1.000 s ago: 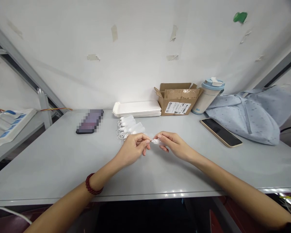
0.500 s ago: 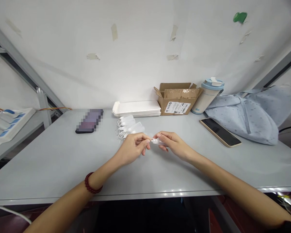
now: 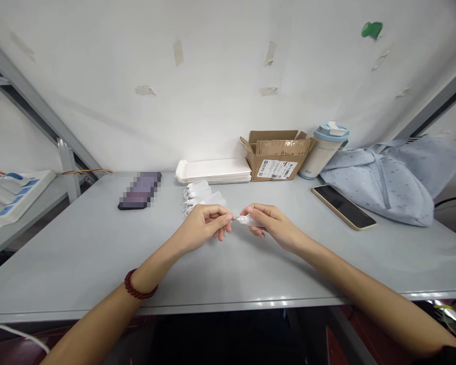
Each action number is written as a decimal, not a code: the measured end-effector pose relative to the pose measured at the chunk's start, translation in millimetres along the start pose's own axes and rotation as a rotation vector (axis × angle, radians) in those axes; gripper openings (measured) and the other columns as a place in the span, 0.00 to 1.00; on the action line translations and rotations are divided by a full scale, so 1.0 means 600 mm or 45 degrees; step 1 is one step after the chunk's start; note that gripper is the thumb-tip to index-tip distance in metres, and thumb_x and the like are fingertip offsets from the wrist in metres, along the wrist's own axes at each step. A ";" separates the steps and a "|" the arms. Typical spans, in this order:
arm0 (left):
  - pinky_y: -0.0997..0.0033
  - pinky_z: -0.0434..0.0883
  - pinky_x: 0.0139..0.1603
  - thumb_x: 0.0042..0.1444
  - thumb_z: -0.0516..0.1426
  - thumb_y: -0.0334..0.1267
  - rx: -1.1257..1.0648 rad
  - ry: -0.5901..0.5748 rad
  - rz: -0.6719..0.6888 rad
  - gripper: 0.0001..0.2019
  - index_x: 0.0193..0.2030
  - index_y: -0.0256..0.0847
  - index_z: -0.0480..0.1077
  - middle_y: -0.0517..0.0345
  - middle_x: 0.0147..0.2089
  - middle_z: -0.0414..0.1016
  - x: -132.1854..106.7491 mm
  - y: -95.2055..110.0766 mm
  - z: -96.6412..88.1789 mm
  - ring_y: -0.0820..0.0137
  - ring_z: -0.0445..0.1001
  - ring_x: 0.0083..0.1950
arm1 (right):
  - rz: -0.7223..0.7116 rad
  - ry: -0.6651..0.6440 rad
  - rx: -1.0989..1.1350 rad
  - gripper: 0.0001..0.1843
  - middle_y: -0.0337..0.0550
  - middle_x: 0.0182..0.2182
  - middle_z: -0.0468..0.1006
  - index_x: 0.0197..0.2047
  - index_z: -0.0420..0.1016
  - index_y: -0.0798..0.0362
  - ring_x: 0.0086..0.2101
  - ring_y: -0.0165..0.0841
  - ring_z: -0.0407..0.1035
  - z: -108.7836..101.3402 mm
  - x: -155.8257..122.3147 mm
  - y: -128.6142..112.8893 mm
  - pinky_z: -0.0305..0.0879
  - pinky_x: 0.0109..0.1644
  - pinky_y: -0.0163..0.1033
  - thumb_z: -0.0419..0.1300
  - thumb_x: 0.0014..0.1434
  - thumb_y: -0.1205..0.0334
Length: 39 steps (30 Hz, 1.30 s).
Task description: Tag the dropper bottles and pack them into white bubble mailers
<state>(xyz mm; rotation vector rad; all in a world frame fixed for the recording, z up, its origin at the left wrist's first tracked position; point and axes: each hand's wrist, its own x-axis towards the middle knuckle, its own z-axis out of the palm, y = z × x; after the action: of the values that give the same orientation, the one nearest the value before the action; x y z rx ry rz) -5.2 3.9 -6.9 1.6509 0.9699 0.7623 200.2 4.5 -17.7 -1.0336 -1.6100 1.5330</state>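
Note:
My right hand (image 3: 270,223) is closed round a small whitish, translucent tag-like piece (image 3: 247,220) with a narrow white end pointing left. At that end, my left hand (image 3: 205,228) pinches a thin cord, its thumb and forefinger a short gap from the piece. A bit of white shows below the left fingers, too small to make out. Beyond the left hand lies a pile of similar white tags with looped strings (image 3: 199,195), partly hidden by that hand.
A stack of white trays (image 3: 216,170), an open cardboard box (image 3: 275,162) and a blue-lidded tumbler (image 3: 323,152) stand along the wall. To the right lie a phone (image 3: 344,207) and a pale blue bag (image 3: 380,185); another phone (image 3: 140,190) lies left.
My left hand has shifted slightly left and up, widening the gap to the piece, with the cord now visible between. My right hand keeps its grip. The view has moved a little.

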 end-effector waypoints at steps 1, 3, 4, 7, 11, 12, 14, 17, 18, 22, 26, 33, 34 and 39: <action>0.75 0.64 0.26 0.59 0.55 0.41 0.008 0.001 0.002 0.12 0.31 0.34 0.72 0.57 0.28 0.73 -0.001 0.000 0.001 0.77 0.68 0.23 | 0.004 -0.001 -0.007 0.17 0.31 0.16 0.59 0.36 0.69 0.56 0.20 0.24 0.53 0.000 0.000 0.000 0.50 0.27 0.35 0.51 0.62 0.50; 0.75 0.64 0.26 0.59 0.55 0.41 0.005 -0.012 -0.008 0.11 0.32 0.34 0.72 0.58 0.29 0.74 -0.001 -0.001 0.001 0.77 0.68 0.23 | 0.005 0.000 -0.024 0.17 0.31 0.16 0.59 0.36 0.70 0.56 0.20 0.25 0.54 0.001 0.000 0.001 0.50 0.27 0.35 0.50 0.62 0.49; 0.75 0.63 0.26 0.58 0.55 0.41 -0.005 -0.022 -0.016 0.11 0.32 0.34 0.71 0.58 0.29 0.74 -0.002 -0.002 0.001 0.77 0.68 0.23 | 0.002 0.001 -0.034 0.18 0.31 0.16 0.59 0.36 0.70 0.56 0.20 0.25 0.54 0.001 0.000 0.001 0.50 0.27 0.35 0.50 0.62 0.49; 0.75 0.64 0.26 0.59 0.55 0.41 -0.058 -0.079 -0.055 0.11 0.34 0.34 0.71 0.58 0.29 0.73 -0.001 -0.005 0.000 0.77 0.68 0.23 | -0.018 0.000 -0.056 0.18 0.31 0.16 0.59 0.36 0.70 0.56 0.20 0.25 0.54 0.003 -0.001 0.001 0.50 0.27 0.35 0.50 0.62 0.49; 0.75 0.65 0.26 0.59 0.54 0.42 -0.125 -0.190 -0.121 0.12 0.33 0.34 0.70 0.58 0.29 0.74 0.001 -0.005 -0.001 0.77 0.69 0.23 | -0.027 -0.019 -0.072 0.19 0.31 0.17 0.60 0.37 0.70 0.57 0.20 0.25 0.53 0.004 -0.002 0.002 0.50 0.27 0.35 0.50 0.62 0.49; 0.75 0.65 0.26 0.59 0.54 0.42 -0.140 -0.204 -0.133 0.12 0.33 0.34 0.70 0.58 0.29 0.74 0.002 -0.005 -0.002 0.77 0.69 0.23 | -0.028 -0.023 -0.075 0.19 0.31 0.17 0.60 0.37 0.70 0.57 0.20 0.24 0.53 0.004 -0.002 0.002 0.50 0.27 0.35 0.50 0.62 0.49; 0.75 0.64 0.26 0.59 0.55 0.42 -0.172 -0.224 -0.150 0.12 0.33 0.34 0.70 0.58 0.29 0.73 0.003 -0.007 -0.004 0.77 0.69 0.23 | -0.029 -0.026 -0.083 0.19 0.32 0.17 0.60 0.37 0.70 0.57 0.20 0.24 0.53 0.005 -0.002 0.002 0.50 0.27 0.35 0.50 0.62 0.49; 0.76 0.64 0.26 0.59 0.55 0.43 -0.210 -0.252 -0.165 0.12 0.32 0.34 0.70 0.58 0.28 0.73 0.004 -0.012 -0.004 0.78 0.69 0.23 | -0.030 -0.035 -0.099 0.19 0.32 0.17 0.60 0.37 0.71 0.57 0.20 0.24 0.53 0.005 -0.003 0.003 0.50 0.27 0.35 0.50 0.62 0.49; 0.76 0.64 0.25 0.59 0.55 0.43 -0.223 -0.259 -0.165 0.13 0.32 0.34 0.70 0.59 0.28 0.73 0.004 -0.014 -0.004 0.77 0.69 0.23 | -0.028 -0.036 -0.107 0.19 0.32 0.17 0.60 0.37 0.71 0.57 0.20 0.24 0.53 0.005 -0.003 0.003 0.50 0.27 0.35 0.50 0.62 0.50; 0.75 0.65 0.24 0.59 0.55 0.45 -0.269 -0.265 -0.131 0.13 0.34 0.34 0.71 0.59 0.27 0.72 0.006 -0.025 0.002 0.76 0.70 0.23 | -0.020 -0.018 -0.127 0.19 0.31 0.16 0.59 0.37 0.71 0.57 0.20 0.24 0.53 0.002 -0.003 0.003 0.49 0.27 0.35 0.49 0.63 0.49; 0.75 0.64 0.25 0.59 0.54 0.45 -0.227 -0.249 -0.135 0.14 0.32 0.34 0.70 0.60 0.25 0.70 0.005 -0.018 0.001 0.76 0.69 0.22 | -0.037 -0.028 -0.123 0.20 0.32 0.17 0.60 0.37 0.71 0.56 0.20 0.25 0.54 0.000 0.000 0.003 0.50 0.27 0.35 0.50 0.63 0.48; 0.76 0.61 0.23 0.55 0.56 0.39 -0.077 0.038 -0.157 0.13 0.22 0.36 0.67 0.65 0.20 0.64 -0.001 0.014 -0.024 0.79 0.63 0.18 | -0.151 0.035 -0.094 0.19 0.34 0.22 0.63 0.38 0.69 0.55 0.24 0.27 0.58 -0.004 0.008 0.003 0.56 0.32 0.37 0.51 0.62 0.46; 0.76 0.61 0.22 0.55 0.55 0.38 -0.059 0.071 -0.160 0.13 0.22 0.36 0.67 0.64 0.20 0.66 0.000 0.013 -0.025 0.79 0.63 0.19 | -0.157 0.057 -0.091 0.19 0.34 0.22 0.63 0.37 0.68 0.55 0.24 0.26 0.58 -0.006 0.009 0.004 0.57 0.33 0.37 0.52 0.61 0.46; 0.76 0.63 0.23 0.58 0.52 0.46 0.010 0.020 -0.172 0.16 0.30 0.35 0.70 0.61 0.25 0.70 0.007 -0.004 -0.009 0.77 0.67 0.21 | -0.136 0.036 -0.148 0.18 0.34 0.23 0.64 0.35 0.68 0.54 0.24 0.26 0.58 -0.008 0.008 0.003 0.57 0.32 0.36 0.54 0.60 0.46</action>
<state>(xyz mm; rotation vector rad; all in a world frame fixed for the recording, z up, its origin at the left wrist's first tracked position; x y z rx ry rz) -8.3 10.3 -7.9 1.5713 1.0849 0.6820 202.5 11.0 -19.2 -1.0097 -1.7229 1.3624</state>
